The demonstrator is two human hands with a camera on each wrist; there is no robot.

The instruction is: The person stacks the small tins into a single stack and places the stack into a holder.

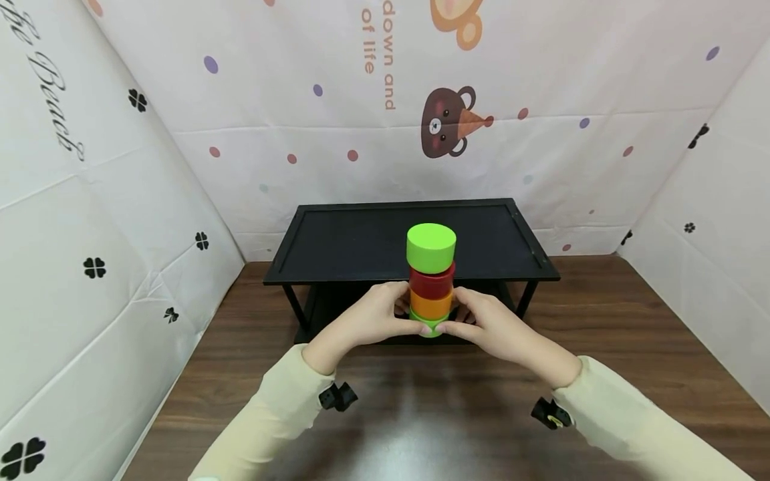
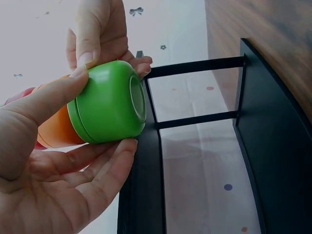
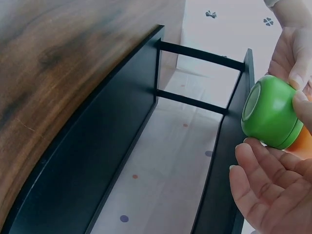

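A stack of round coloured pieces stands upright between my two hands, in front of the black rack's near edge. From the top in the head view come a wide bright green piece [image 1: 431, 248], a red piece [image 1: 431, 283], an orange piece [image 1: 430, 306] and a small green cup [image 2: 108, 102] at the bottom. My left hand [image 1: 382, 314] grips the low part from the left, thumb on the green cup. From the right, my right hand [image 1: 488, 325] grips it too, its thumb close to the left one. The cup's underside faces both wrist cameras, with fingers around its side.
Behind the stack is a low black two-tier rack [image 1: 355, 244] with thin legs, on a brown wooden table [image 1: 252, 401]. Its lower shelf [image 3: 97, 141] shows in the right wrist view. White printed cloth [image 1: 252, 100] encloses the back and sides.
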